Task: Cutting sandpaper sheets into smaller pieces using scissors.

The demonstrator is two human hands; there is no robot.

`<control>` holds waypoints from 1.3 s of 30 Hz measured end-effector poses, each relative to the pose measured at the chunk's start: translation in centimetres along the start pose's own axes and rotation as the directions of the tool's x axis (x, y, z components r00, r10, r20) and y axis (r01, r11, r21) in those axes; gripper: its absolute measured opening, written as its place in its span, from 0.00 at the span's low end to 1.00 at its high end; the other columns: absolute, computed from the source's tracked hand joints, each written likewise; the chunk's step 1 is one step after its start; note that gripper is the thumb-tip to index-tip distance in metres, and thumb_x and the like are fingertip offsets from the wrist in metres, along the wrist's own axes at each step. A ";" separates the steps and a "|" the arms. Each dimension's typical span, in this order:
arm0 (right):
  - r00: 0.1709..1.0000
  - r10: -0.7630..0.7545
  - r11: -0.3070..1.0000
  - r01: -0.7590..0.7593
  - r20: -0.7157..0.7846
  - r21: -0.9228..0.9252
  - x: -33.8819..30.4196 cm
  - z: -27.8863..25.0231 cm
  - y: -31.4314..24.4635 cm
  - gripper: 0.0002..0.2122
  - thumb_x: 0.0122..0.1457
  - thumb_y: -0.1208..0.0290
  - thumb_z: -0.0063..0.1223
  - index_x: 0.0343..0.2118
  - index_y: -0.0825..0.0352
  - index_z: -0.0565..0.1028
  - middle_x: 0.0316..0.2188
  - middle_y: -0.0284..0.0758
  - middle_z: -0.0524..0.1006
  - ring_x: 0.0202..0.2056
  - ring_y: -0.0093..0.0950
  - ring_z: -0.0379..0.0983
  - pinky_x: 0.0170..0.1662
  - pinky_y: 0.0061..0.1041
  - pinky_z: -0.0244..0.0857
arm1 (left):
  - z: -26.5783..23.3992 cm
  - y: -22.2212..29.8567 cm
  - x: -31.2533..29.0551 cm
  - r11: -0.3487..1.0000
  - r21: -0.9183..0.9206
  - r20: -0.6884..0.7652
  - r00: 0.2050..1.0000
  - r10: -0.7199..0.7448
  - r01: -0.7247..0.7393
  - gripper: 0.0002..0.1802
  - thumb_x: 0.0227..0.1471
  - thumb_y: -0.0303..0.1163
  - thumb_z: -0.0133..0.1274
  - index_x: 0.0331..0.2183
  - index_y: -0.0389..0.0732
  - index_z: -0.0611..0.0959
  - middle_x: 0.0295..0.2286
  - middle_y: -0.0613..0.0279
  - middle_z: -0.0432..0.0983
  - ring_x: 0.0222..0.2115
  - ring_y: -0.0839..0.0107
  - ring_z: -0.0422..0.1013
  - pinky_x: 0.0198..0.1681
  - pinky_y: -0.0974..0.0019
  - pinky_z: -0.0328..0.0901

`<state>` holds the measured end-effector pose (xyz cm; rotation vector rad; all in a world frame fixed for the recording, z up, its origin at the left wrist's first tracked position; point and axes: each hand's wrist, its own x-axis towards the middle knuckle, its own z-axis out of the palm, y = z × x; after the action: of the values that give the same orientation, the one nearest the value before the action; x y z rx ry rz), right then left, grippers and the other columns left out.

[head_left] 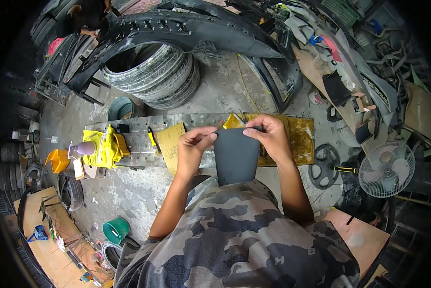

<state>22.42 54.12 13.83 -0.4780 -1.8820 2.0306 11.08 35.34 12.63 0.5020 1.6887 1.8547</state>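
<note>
Between my two hands hangs a dark grey sheet of sandpaper (235, 156), its lower end close to my shirt. My left hand (191, 148) pinches its upper left corner between thumb and fingers. At the upper right corner, my right hand (273, 139) grips the edge the same way, with the thumb on the near face. A tan sheet with handwriting (170, 144) lies left of my left hand on the metal bench (189, 119). Beside that sheet is a yellow-and-black handled tool (151, 136). Just past the sandpaper's top edge, a yellow item (232, 121) is partly hidden.
A yellow cloth (107, 146) and a lilac spray bottle (84, 148) occupy the bench's left end. Stacked tyres (177, 77) and a black bumper (201, 33) stand beyond. A fan (387, 169) is at right, a green bucket (115, 230) at lower left. Another person (83, 19) is far left.
</note>
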 end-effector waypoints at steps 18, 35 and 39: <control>0.989 0.146 0.983 -0.141 0.036 -0.120 0.6 -0.7 4.1 0.16 0.56 0.65 0.56 0.17 0.69 0.68 0.14 0.22 0.60 0.19 0.13 0.56 0.23 0.17 0.54 | -1.0 -0.5 2.3 0.995 0.052 -0.091 0.992 0.086 -0.082 0.08 0.48 0.21 0.57 0.34 0.34 0.82 0.26 0.65 0.78 0.25 0.82 0.68 0.31 0.77 0.63; 0.990 -0.100 0.918 0.132 0.103 -0.375 2.7 1.7 7.0 0.19 0.55 0.63 0.56 0.16 0.71 0.64 0.13 0.29 0.56 0.18 0.19 0.51 0.23 0.23 0.49 | -4.7 -4.2 4.8 0.984 -0.083 -0.310 0.942 0.127 -0.160 0.08 0.47 0.22 0.57 0.34 0.36 0.82 0.26 0.68 0.76 0.24 0.82 0.68 0.29 0.79 0.64; 0.986 -0.064 0.935 0.112 0.151 -0.337 2.1 2.4 7.3 0.20 0.55 0.63 0.56 0.15 0.71 0.61 0.13 0.30 0.55 0.18 0.20 0.50 0.23 0.25 0.49 | -5.5 -4.7 4.8 0.991 -0.038 -0.346 0.932 0.106 -0.126 0.08 0.47 0.24 0.59 0.33 0.37 0.82 0.27 0.69 0.76 0.25 0.82 0.68 0.31 0.78 0.63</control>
<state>19.36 52.45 6.62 -0.3347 -2.3143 1.7194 4.75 34.35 6.80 0.2673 1.8509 2.1728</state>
